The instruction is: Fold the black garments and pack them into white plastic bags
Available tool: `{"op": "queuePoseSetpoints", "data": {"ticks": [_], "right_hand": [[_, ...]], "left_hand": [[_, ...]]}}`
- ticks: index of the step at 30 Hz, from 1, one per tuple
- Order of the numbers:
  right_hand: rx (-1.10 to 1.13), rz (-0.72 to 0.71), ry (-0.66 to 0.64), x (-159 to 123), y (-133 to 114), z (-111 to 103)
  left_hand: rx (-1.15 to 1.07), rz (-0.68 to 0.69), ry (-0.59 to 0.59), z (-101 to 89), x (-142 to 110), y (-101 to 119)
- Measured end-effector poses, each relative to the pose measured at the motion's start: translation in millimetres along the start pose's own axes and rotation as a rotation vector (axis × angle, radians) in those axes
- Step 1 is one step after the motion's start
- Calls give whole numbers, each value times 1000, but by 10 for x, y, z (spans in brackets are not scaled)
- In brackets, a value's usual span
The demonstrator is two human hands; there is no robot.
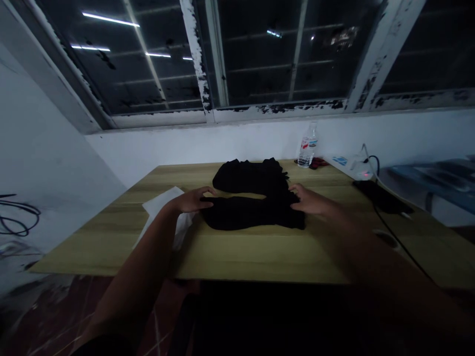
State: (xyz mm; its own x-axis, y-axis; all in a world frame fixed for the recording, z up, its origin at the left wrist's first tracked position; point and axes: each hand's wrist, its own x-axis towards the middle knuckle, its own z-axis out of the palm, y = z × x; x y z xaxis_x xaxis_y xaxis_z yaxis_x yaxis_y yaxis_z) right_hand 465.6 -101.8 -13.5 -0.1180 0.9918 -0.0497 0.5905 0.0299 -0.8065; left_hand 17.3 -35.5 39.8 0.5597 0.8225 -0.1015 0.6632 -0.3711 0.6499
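Observation:
A black garment [248, 217], which looks like a small pair of trousers, lies flat on the wooden table [260, 257]. Its two leg-like parts point left, with a narrow gap between them, and they join at the right. At the left end of the nearer part is my left hand [193, 200], thumb and fingers apart and touching the cloth edge. My right hand [308, 200] rests at the right edge, its thumb and index finger spread against the cloth. Dark folds hide how the fingertips meet the fabric.
White sheets [178, 225] lie under my left forearm. Toward the back right stands a clear water bottle [308, 148] beside dark red cloth [319, 162]. A black phone [382, 195], a cable [393, 232] and a white power strip [359, 169] are on the right. Windows [282, 54] rise behind.

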Motion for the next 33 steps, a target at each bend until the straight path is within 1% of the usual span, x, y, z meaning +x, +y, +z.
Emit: {"op": "queuePoseSetpoints", "data": {"ticks": [2, 4, 5, 6, 7, 9, 11, 14, 15, 20, 23, 24, 25, 26, 29, 30, 31, 33], "right_hand": [[91, 37, -16, -30, -83, 14], [201, 54, -2, -74, -187, 13], [250, 50, 18, -100, -239, 6], [291, 42, 43, -124, -286, -3], [319, 34, 68, -145, -323, -13], [346, 27, 100, -171, -363, -31], [347, 31, 103, -173, -360, -37], [347, 53, 83, -156, -331, -26], [353, 63, 80, -152, -328, -21], [401, 66, 112, -174, -392, -28], [452, 53, 163, -193, -421, -50], [475, 51, 176, -196, -429, -52], [497, 51, 185, -195, -441, -48], [518, 49, 186, -191, -462, -35], [581, 9, 175, -164, -606, 68], [607, -27, 145, -153, -681, 125], [638, -77, 88, -144, -762, 193], [669, -212, -68, -134, -913, 352]], "left_hand": [[-221, 144, 23, 41, -4, 47], [-433, 337, -24, 155, 27, 136], [-479, 431, -61, 238, 55, 191], [-461, 506, -105, 334, 90, 249], [-382, 559, -143, 435, 129, 305], [-136, 622, -181, 632, 206, 396], [69, 669, -152, 782, 266, 448], [185, 722, -55, 894, 305, 463], [209, 723, -44, 910, 308, 459], [321, 654, -134, 1003, 298, 438], [297, 623, -129, 1046, 304, 449], [280, 609, -106, 1038, 311, 455], [257, 595, -56, 1015, 321, 460], [222, 576, 26, 978, 333, 462], [50, 460, 404, 804, 377, 425], [-13, 407, 517, 738, 389, 395], [-68, 351, 604, 672, 399, 356], [-143, 259, 691, 551, 403, 261]]}}
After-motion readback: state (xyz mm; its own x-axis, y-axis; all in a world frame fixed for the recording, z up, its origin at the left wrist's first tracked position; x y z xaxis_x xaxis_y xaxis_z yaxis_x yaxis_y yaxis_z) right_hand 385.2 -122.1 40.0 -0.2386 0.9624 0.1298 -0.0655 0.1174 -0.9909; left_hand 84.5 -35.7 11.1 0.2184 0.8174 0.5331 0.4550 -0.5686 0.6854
